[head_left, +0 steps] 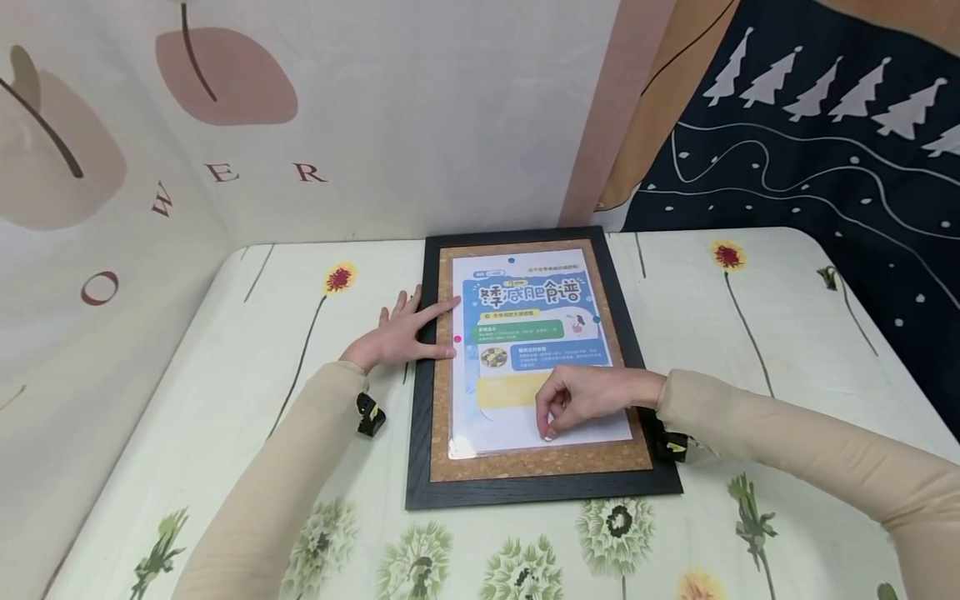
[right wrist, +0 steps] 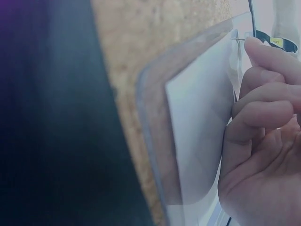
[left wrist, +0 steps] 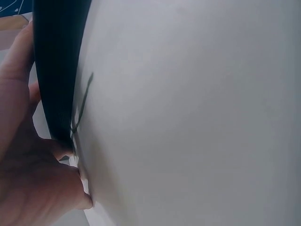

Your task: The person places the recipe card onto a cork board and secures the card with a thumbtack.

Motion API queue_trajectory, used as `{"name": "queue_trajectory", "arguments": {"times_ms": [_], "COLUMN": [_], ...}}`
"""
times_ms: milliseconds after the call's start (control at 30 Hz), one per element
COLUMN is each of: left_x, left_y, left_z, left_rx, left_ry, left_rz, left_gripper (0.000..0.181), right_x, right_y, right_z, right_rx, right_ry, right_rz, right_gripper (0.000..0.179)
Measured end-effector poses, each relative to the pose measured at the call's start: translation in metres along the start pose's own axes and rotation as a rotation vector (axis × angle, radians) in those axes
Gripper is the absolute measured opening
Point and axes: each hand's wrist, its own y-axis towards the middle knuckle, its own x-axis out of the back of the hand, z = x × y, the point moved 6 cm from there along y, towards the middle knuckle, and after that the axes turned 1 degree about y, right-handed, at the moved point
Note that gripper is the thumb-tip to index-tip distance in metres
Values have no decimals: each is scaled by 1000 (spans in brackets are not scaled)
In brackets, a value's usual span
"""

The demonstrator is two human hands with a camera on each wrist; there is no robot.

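A printed poster (head_left: 498, 425) in a clear sleeve lies on a cork board (head_left: 540, 462) with a black frame (head_left: 540, 493). My left hand (head_left: 397, 333) spreads over the frame's left side, thumb and index finger resting on the poster's left edge and the other fingers outside the frame. Low on the poster, my right hand (head_left: 581, 396) pinches a push pin (right wrist: 238, 39). Its thin metal point shows beyond the fingertips in the right wrist view; its head is hidden by them. Around the poster's edges sit a pink pin (head_left: 457, 339), a blue pin (head_left: 512, 260) and a teal pin (head_left: 596, 319).
The board lies on a table with a white flowered cloth (head_left: 360, 533), its far edge near a pale printed curtain (head_left: 420, 125). A dark curtain with white trees (head_left: 825, 192) hangs at the right. Black wrist straps (head_left: 370, 415) show under both sleeves.
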Motion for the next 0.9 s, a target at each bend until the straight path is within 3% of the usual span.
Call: {"name": "queue_trajectory", "arguments": {"times_ms": [467,900], "left_x": [1,1], "left_y": [-1,-1], "left_z": [-1,0], "left_rx": [-4,-8], "left_ry": [4,8], "left_rz": [6,9], "left_gripper": [88,88], "right_x": [-3,1], "right_y": [1,1], "right_z": [3,3], "right_rx": [0,-70], "right_ry": [-34,-1], "right_rz": [12,42], "right_gripper": [15,13]}}
